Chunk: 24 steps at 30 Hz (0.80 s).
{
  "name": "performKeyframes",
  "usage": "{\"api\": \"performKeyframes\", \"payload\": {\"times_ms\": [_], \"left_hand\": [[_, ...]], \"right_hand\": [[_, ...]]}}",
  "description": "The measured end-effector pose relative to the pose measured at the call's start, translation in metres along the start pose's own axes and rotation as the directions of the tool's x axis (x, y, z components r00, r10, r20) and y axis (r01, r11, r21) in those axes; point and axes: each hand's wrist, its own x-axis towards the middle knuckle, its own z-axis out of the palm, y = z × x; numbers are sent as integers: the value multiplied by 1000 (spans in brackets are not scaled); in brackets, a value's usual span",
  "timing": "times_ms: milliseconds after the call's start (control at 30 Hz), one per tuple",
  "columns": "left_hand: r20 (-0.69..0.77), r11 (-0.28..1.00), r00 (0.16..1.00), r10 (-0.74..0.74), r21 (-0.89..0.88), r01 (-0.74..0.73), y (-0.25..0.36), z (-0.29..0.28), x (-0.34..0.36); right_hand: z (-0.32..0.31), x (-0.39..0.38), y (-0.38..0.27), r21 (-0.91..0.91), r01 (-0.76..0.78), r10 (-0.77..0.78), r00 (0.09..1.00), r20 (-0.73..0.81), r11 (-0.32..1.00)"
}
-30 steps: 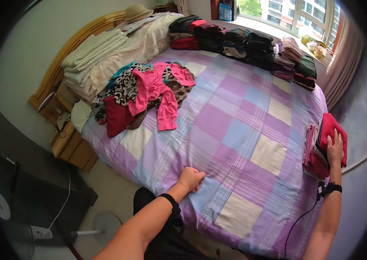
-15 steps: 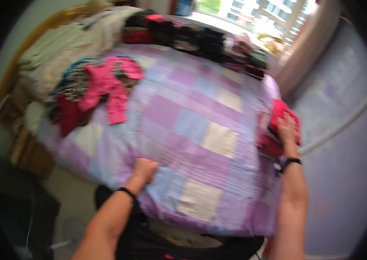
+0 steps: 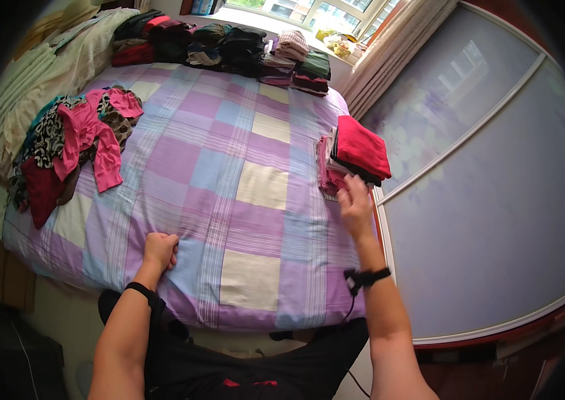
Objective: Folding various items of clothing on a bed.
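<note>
My left hand (image 3: 160, 251) is closed in a fist and rests on the near part of the checked quilt (image 3: 254, 280); nothing shows in it. My right hand (image 3: 357, 207) is open, its fingers stretched out at the near edge of a stack of folded clothes on the bed's right side. A red folded garment (image 3: 364, 148) lies on top there, with dark and white layers under it. Beside it is a lower pile of pink folded clothes (image 3: 328, 167). Whether my fingertips touch the stack, I cannot tell.
A loose heap of pink, patterned and dark red clothes (image 3: 82, 137) lies at the left. Folded stacks (image 3: 242, 48) line the bed's far edge. A sliding-door wardrobe (image 3: 476, 220) stands close on the right, beside a curtain (image 3: 396, 57) and window.
My right hand has slid off the top of the red garment to the stack's near edge. My left fist stays on the quilt. The view has swung to the right.
</note>
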Motion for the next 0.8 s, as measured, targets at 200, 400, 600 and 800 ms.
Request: {"api": "performKeyframes", "payload": {"times_ms": [200,400,600,800], "left_hand": [[-21,998,997,69,-5,-69,-13,0,3],[-65,966,971,232,132,-222,-28,6,2],[-199,795,831,519,471,-383,-48,19,-22],[-234,758,805,545,547,-354,-51,19,-29]], "right_hand": [[25,-146,-72,126,-233,188,938,292,964],[52,-172,-151,174,-347,236,857,458,922],[88,-162,-182,104,-211,134,860,493,972],[106,-149,-197,-21,-111,109,896,430,994]]}}
